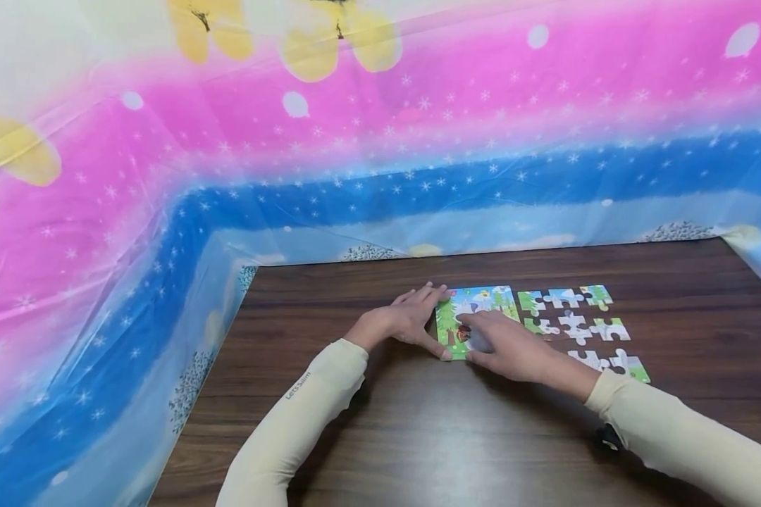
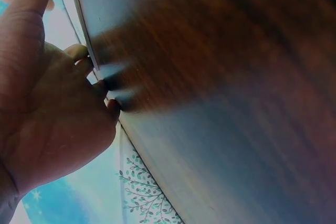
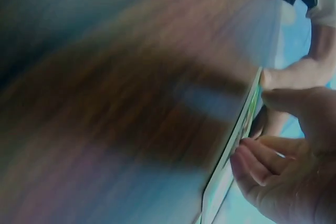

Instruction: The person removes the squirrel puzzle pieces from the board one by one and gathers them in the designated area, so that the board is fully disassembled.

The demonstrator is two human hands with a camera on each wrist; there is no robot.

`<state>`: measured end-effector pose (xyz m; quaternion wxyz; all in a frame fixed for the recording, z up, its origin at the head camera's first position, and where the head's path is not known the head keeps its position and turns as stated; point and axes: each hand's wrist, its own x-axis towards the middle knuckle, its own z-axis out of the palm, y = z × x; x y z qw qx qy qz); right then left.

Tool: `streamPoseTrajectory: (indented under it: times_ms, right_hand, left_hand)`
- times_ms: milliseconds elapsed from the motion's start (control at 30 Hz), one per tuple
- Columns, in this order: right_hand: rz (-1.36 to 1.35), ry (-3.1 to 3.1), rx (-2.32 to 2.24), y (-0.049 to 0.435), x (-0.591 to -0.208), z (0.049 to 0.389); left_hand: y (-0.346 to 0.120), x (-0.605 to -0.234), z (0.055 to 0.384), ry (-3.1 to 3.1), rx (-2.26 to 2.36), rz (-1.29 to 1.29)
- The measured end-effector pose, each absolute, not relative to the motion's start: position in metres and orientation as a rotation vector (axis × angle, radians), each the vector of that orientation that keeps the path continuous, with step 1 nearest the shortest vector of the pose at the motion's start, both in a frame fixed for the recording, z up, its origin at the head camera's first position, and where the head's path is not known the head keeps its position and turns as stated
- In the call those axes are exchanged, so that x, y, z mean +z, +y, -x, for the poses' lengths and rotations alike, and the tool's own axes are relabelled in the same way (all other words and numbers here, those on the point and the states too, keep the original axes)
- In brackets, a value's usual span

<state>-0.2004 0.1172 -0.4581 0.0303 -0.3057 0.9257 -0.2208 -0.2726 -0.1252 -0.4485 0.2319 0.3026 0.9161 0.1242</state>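
A picture puzzle board (image 1: 445, 325) lies flat on the table, its printed scene partly covered by both hands. My left hand (image 1: 412, 318) rests along the board's left side, fingers stretched toward the far corner and thumb at the near edge. Over the board's near right part, my right hand (image 1: 510, 345) touches the surface with its fingertips. In the right wrist view, the right thumb (image 3: 286, 100) and bent fingers (image 3: 257, 163) stand apart at the board (image 3: 231, 145). Whether a piece lies under them is hidden. Loose jigsaw pieces (image 1: 573, 327) lie right of the board.
The loose pieces lie in rough rows, the nearest partly behind the right forearm. The brown wooden table (image 1: 456, 436) meets a pink and blue patterned cloth (image 1: 380, 162) at its back and left edges. A small black object (image 1: 609, 436) shows under the right sleeve.
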Motion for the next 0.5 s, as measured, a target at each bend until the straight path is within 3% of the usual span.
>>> streamPoseTrajectory:
  times_ms: [500]
  right_hand:
    - [0.771, 2.724, -0.997, 0.108, -0.462, 0.213]
  left_hand:
    - [-0.122, -0.452, 0.273, 2.531, 0.324, -0.788]
